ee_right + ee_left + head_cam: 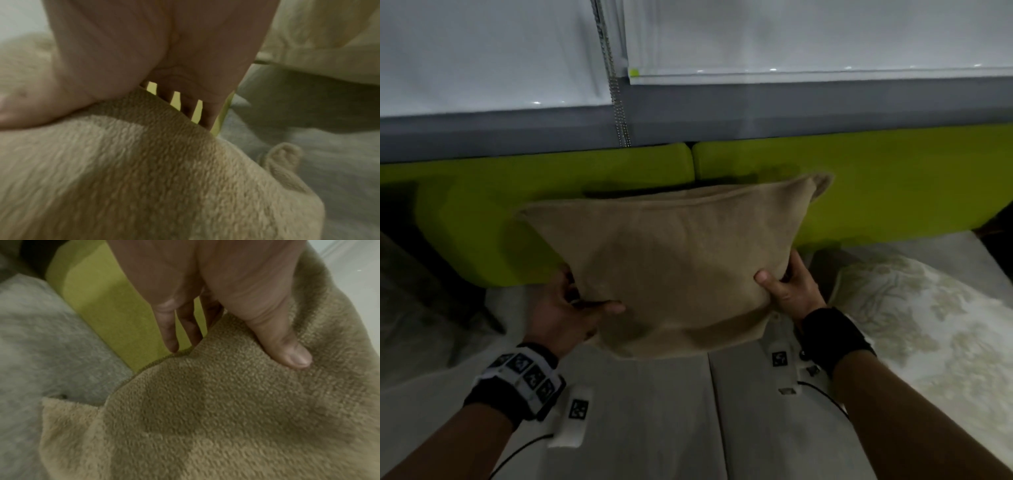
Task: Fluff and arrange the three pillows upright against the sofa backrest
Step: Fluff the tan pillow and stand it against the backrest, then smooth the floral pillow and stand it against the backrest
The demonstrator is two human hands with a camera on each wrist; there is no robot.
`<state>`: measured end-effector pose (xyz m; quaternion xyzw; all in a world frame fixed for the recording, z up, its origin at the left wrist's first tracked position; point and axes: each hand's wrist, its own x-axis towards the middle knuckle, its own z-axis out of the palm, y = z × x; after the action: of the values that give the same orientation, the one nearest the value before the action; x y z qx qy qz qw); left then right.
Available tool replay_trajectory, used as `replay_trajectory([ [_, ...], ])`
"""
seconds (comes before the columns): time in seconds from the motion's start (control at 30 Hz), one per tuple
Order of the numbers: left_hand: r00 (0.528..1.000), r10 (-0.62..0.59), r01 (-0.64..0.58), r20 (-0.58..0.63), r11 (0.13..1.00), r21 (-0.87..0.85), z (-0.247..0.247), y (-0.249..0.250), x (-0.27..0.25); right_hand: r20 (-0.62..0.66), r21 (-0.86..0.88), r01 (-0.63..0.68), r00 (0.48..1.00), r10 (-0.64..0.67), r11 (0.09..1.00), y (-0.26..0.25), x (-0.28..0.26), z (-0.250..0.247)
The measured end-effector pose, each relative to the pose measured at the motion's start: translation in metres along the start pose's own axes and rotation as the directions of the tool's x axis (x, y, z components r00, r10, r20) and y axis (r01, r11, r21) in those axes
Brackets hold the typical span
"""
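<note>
A tan fleece pillow (671, 260) stands upright in front of the lime-green sofa backrest (893, 185), its lower edge above the grey seat. My left hand (571, 308) grips its lower left side, thumb on the front and fingers behind. My right hand (787, 287) grips the lower right side the same way. In the left wrist view the thumb presses into the tan pillow (226, 410) with my left hand (226, 345) pinching its edge. The right wrist view shows my right hand (144, 105) with the tan pillow (144, 178) between thumb and fingers. A cream patterned pillow (928, 325) lies flat at the right.
The grey seat cushions (654, 428) have a seam running toward me. A dark grey pillow or throw (424, 291) lies at the left. White window blinds (791, 37) and a bead chain (616, 92) hang behind the backrest.
</note>
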<state>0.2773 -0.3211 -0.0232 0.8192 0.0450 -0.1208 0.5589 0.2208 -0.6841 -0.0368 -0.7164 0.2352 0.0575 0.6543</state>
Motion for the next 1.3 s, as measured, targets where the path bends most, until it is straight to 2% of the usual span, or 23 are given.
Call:
replay_trajectory([
  [0.1, 0.998, 0.065, -0.066, 0.025, 0.997, 0.04, -0.009, 0.002, 0.013, -0.008, -0.002, 0.043, 0.999, -0.043, 0.999, -0.005, 0.005, -0.001],
  [0.2, 0.994, 0.018, -0.014, 0.104, 0.999, -0.039, -0.018, 0.004, 0.019, 0.011, -0.026, 0.016, 1.0, -0.015, 1.0, -0.008, 0.006, 0.001],
  [0.33, 0.993, -0.014, 0.004, 0.116, 0.996, 0.086, -0.023, -0.006, 0.024, 0.035, -0.103, -0.022, 0.999, 0.026, 0.994, -0.009, 0.003, 0.001],
  [0.4, 0.984, -0.046, 0.013, 0.17, 0.982, 0.188, -0.028, -0.013, 0.018, 0.031, -0.149, -0.031, 0.999, 0.036, 0.988, -0.008, -0.002, -0.005],
  [0.47, 0.935, -0.136, -0.028, 0.329, 0.892, 0.451, -0.036, -0.017, 0.006, 0.023, -0.208, -0.03, 0.999, 0.035, 0.978, -0.006, -0.011, -0.014],
  [0.53, 0.808, -0.36, -0.071, 0.467, 0.727, 0.683, -0.042, -0.028, -0.01, 0.018, -0.262, -0.012, 1.0, 0.017, 0.965, 0.0, -0.028, -0.024],
  [0.57, 0.747, -0.458, -0.076, 0.482, 0.661, 0.746, -0.042, -0.032, -0.019, 0.018, -0.286, 0.005, 1.0, 0.0, 0.958, 0.003, -0.04, -0.029],
  [0.6, 0.714, -0.508, -0.069, 0.482, 0.634, 0.77, -0.04, -0.037, -0.026, 0.009, -0.309, 0.015, 1.0, -0.013, 0.951, 0.007, -0.053, -0.034],
  [0.63, 0.693, -0.519, -0.065, 0.5, 0.647, 0.76, -0.036, -0.041, -0.033, -0.014, -0.331, 0.022, 1.0, -0.028, 0.943, 0.012, -0.068, -0.04],
  [0.7, 0.666, -0.476, -0.07, 0.575, 0.728, 0.682, -0.011, -0.036, -0.044, -0.095, -0.391, 0.023, 0.993, -0.066, 0.92, 0.02, -0.098, -0.054],
  [0.77, 0.662, -0.391, -0.121, 0.639, 0.786, 0.607, 0.029, -0.016, -0.057, -0.188, -0.427, 0.017, 0.976, -0.108, 0.904, 0.031, -0.127, -0.075],
  [0.87, 0.636, -0.214, -0.241, 0.741, 0.857, 0.455, 0.106, 0.03, -0.072, -0.386, -0.376, 0.024, 0.905, -0.18, 0.926, 0.051, -0.163, -0.119],
  [0.9, 0.634, -0.15, -0.275, 0.758, 0.873, 0.403, 0.135, 0.046, -0.076, -0.46, -0.345, 0.021, 0.868, -0.188, 0.938, 0.056, -0.172, -0.139],
  [0.93, 0.654, -0.089, -0.299, 0.752, 0.882, 0.365, 0.165, 0.06, -0.077, -0.529, -0.33, -0.005, 0.829, -0.181, 0.944, 0.06, -0.18, -0.161],
  [1.03, 0.753, 0.052, -0.339, 0.656, 0.885, 0.319, 0.253, 0.098, -0.076, -0.698, -0.338, -0.191, 0.708, -0.109, 0.922, 0.078, -0.196, -0.234],
  [1.1, 0.808, 0.029, -0.3, 0.589, 0.88, 0.368, 0.307, 0.114, -0.074, -0.775, -0.274, -0.306, 0.631, -0.022, 0.912, 0.094, -0.201, -0.28],
  [1.13, 0.831, -0.025, -0.241, 0.555, 0.884, 0.4, 0.329, 0.116, -0.072, -0.796, -0.217, -0.339, 0.605, 0.035, 0.916, 0.1, -0.202, -0.299],
  [1.2, 0.85, -0.163, -0.11, 0.5, 0.874, 0.473, 0.364, 0.121, -0.073, -0.785, -0.101, -0.413, 0.591, 0.183, 0.905, 0.116, -0.201, -0.327],
  [1.23, 0.847, -0.222, -0.061, 0.484, 0.862, 0.503, 0.377, 0.119, -0.076, -0.743, -0.049, -0.469, 0.607, 0.282, 0.882, 0.126, -0.199, -0.335],
  [1.3, 0.826, -0.335, 0.074, 0.454, 0.862, 0.501, 0.395, 0.107, -0.082, -0.567, 0.042, -0.568, 0.664, 0.487, 0.822, 0.143, -0.192, -0.342],
])
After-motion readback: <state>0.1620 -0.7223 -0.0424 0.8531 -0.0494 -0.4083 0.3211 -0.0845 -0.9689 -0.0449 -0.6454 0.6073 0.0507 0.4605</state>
